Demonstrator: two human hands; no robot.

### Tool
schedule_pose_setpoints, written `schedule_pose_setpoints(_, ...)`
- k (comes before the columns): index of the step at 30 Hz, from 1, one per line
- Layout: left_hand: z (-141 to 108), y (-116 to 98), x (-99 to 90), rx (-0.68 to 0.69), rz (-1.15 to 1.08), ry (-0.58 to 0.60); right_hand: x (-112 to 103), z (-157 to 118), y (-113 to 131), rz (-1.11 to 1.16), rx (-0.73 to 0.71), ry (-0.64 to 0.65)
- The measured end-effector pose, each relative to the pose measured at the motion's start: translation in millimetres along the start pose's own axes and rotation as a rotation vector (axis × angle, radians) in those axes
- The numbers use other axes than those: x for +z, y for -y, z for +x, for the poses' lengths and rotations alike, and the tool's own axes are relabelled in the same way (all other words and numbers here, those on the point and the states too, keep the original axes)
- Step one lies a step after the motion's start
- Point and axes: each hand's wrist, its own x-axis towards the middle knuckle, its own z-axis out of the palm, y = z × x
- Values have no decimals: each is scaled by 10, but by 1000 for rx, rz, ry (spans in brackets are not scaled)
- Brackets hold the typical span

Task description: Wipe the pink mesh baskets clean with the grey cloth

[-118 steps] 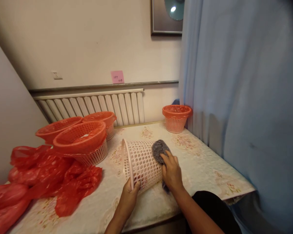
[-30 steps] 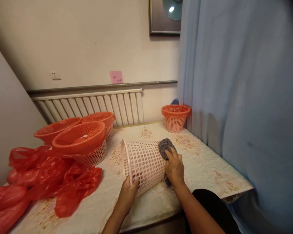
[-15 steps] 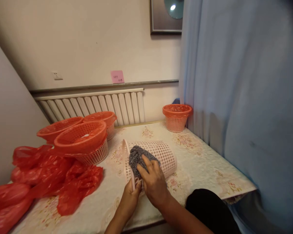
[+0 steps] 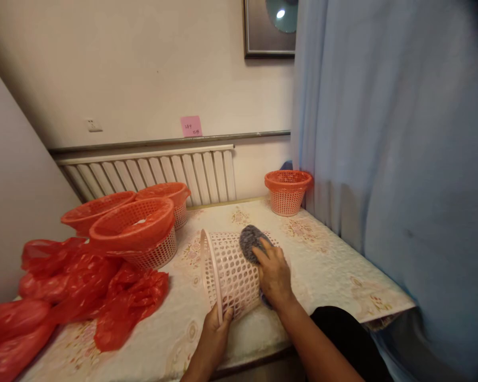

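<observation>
A pale pink perforated plastic basket (image 4: 237, 268) lies on its side on the table, its mouth facing left. My left hand (image 4: 217, 331) grips its rim at the near side, thumb outside and fingers partly hidden behind the rim. My right hand (image 4: 274, 276) presses a dark grey cloth (image 4: 250, 243) against the basket's outer wall toward its base. Fingers lie bent over the cloth, and a bit of it shows below the palm.
Several similar baskets lined with red bags (image 4: 133, 225) stand at left, and one more lined basket (image 4: 287, 193) stands at the back right. Crumpled red plastic bags (image 4: 75, 281) cover the table's left side. A blue curtain (image 4: 382, 159) hangs along the right edge; a radiator (image 4: 155, 172) is behind.
My right hand and the cloth have slid right along the basket, from near the rim toward the base. My left hand has moved slightly down, still on the rim.
</observation>
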Motion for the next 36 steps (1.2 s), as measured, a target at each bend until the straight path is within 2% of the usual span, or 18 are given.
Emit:
schedule_pose_setpoints(4, -2, -44, 4, -10, -21, -7, 55, 19, -461, -120, 220, -27)
schedule_pose_setpoints(7, 19, -26, -5, -23, -58, -17, 71, -5, -575, -146, 288, -40)
schedule_pose_setpoints(10, 64, 24, -31, -25, -80, -5, 58, -43, -438, -122, 246, -51)
schedule_pose_setpoints(18, 179, -5, -80, -4, -160, 42, -87, -293, 384, 88, -83, 43)
schedule_pose_setpoints(21, 199, 3, -82, 27, -159, 42, -101, -377, 593, 143, -179, 75)
schedule_pose_setpoints(26, 166, 67, -65, 15, -117, 63, -78, -319, 683, 102, -203, 50)
schedule_pose_setpoints(32, 30, 135, -17, 71, -53, 48, -116, -152, 706, 62, -184, 47)
schedule_pose_setpoints(36, 17, 50, -43, 64, -96, 129, -150, -148, 714, 57, -180, 64)
